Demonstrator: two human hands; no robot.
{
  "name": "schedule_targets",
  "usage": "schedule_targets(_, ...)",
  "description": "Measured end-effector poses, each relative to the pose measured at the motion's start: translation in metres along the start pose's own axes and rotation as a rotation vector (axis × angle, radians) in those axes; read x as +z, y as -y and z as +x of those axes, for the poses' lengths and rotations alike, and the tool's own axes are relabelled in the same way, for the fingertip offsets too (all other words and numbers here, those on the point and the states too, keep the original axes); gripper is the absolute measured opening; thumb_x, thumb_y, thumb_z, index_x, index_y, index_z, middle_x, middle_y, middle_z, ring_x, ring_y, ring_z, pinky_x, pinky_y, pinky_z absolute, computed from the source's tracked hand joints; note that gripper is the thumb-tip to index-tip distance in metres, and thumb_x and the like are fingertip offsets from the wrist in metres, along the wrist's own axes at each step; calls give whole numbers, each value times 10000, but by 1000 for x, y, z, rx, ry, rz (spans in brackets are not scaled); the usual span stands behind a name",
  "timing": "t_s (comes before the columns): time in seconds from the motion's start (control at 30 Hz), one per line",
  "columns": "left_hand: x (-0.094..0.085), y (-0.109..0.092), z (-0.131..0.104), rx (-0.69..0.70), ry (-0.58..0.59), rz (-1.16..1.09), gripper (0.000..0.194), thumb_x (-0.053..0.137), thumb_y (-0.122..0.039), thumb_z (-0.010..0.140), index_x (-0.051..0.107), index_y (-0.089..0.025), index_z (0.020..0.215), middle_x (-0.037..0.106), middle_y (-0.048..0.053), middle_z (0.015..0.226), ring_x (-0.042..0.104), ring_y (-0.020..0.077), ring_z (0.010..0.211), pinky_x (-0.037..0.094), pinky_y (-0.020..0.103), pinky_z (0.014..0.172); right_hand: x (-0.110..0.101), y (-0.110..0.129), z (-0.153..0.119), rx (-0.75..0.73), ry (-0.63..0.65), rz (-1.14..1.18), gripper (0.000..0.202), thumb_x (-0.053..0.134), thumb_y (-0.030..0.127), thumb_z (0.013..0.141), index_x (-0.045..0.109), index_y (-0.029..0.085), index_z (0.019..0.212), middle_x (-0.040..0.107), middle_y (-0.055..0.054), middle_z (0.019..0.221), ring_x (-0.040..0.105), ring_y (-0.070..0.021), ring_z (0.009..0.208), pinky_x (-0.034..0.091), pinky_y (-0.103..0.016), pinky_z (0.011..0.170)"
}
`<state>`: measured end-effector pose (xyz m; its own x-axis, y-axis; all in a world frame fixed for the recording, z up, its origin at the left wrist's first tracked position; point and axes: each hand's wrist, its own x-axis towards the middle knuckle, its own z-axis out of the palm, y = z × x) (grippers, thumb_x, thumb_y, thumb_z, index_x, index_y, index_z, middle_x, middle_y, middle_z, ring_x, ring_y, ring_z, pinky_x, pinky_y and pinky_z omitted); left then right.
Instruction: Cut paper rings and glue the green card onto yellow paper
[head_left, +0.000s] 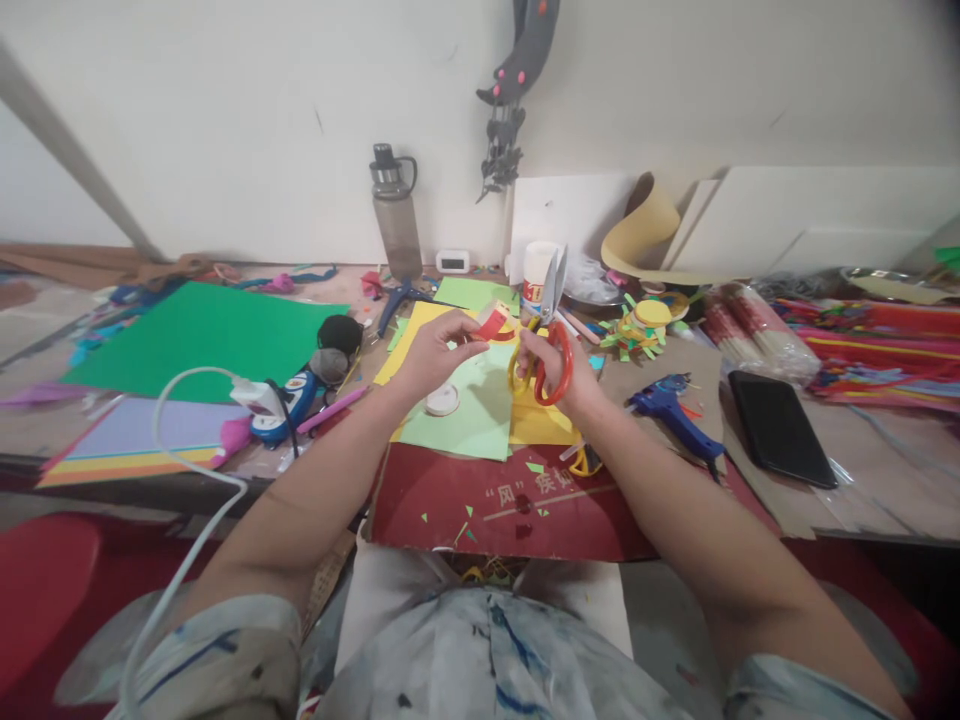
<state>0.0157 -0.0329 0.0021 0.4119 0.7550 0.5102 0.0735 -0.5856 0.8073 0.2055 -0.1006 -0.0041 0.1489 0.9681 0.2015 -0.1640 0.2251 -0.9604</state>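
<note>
My left hand (442,350) pinches a small red and cream strip (495,322), which looks like paper, between thumb and fingers. In my right hand (551,365) is a pair of scissors (553,285) with a red loop and a yellow loop, the blades pointing up and slightly apart. Both hands hover over a light green paper sheet (457,425) lying on yellow sheets (536,428). A round white lid-like disc (442,400) rests on the green sheet, below my left hand. Another yellow handle (585,461) lies partly hidden by my right forearm.
A red board (510,520) with green scraps lies in front. Left are a green sheet (217,335) and a white cable (161,420). Right are a blue glue gun (679,415) and a phone (782,425). A bottle (396,225) and white tub (541,265) stand behind.
</note>
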Motion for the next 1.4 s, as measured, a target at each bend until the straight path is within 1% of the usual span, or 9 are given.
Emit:
schedule_targets(0.17, 1, 1, -2, 120, 115, 194, 103, 804, -306, 800, 740, -235, 762, 701, 56, 873, 627, 197, 860, 486, 326, 831, 2, 6, -1, -34, -38, 64, 563, 832, 639, 684, 539, 264, 985, 586, 56, 740, 565, -122, 615, 511, -266, 539)
schedule_targets(0.37, 3, 5, -4, 240, 174, 304, 115, 732, -319, 875, 753, -249, 786, 721, 91, 1002, 650, 236, 1029, 488, 379, 954, -1, 11, -4, -64, 1, 45, 617, 934, 483, 613, 543, 271, 1040, 602, 53, 817, 589, -131, 681, 537, -283, 600)
schedule_targets(0.67, 3, -5, -4, 97, -80, 117, 295, 734, -448, 887, 721, -222, 1076, 688, 95, 1128, 628, 151, 859, 491, 265, 729, -3, 11, -3, -54, 72, 63, 631, 920, 468, 638, 554, 262, 1110, 649, 33, 880, 646, -151, 706, 531, -288, 584)
schedule_targets(0.8, 1, 0, -3, 82, 103, 86, 741, 879, -416, 731, 596, -285, 1404, 575, 129, 1476, 649, 212, 1104, 530, 287, 803, -4, 12, -5, -84, 129, -22, 600, 917, 504, 672, 557, 263, 1087, 636, 48, 803, 609, -135, 591, 525, -308, 565)
schedule_targets(0.87, 2, 3, -3, 80, 219, 74, 761, 880, -394, 734, 590, -294, 1430, 568, 123, 1511, 642, 238, 1179, 543, 308, 850, -3, 13, -7, -103, 174, -75, 592, 915, 524, 682, 555, 272, 1078, 641, 46, 788, 606, -140, 574, 531, -320, 568)
schedule_targets(1.0, 3, 9, -1, 10, 231, -97, 533, 839, -352, 788, 674, -231, 1280, 668, 115, 1360, 670, 231, 1153, 566, 324, 896, -2, 14, -8, -167, 190, -119, 533, 861, 559, 753, 554, 277, 1084, 641, 34, 778, 608, -153, 599, 532, -325, 575)
schedule_targets(1.13, -1, 13, 3, -89, 136, -363, 570, 904, -322, 720, 638, -228, 1215, 685, 67, 1161, 697, 203, 1059, 583, 321, 869, -7, 11, -3, -219, 45, -90, 503, 830, 540, 790, 539, 287, 1112, 625, 31, 813, 621, -159, 637, 535, -324, 584)
schedule_targets(1.27, -1, 8, 2, -104, 108, -564, 609, 928, -328, 696, 617, -261, 1215, 670, 55, 1201, 694, 242, 1138, 578, 364, 911, -12, 3, 3, -200, -57, -31, 501, 870, 521, 746, 543, 294, 1051, 617, 30, 830, 640, -166, 692, 553, -310, 576)
schedule_targets(1.4, 3, 0, -2, -156, 182, -690, 553, 883, -367, 772, 624, -271, 1251, 687, 81, 1261, 681, 275, 1205, 546, 432, 1008, -8, 1, 1, -111, 14, 9, 517, 874, 555, 737, 559, 275, 1036, 616, 41, 771, 625, -147, 647, 555, -293, 560)
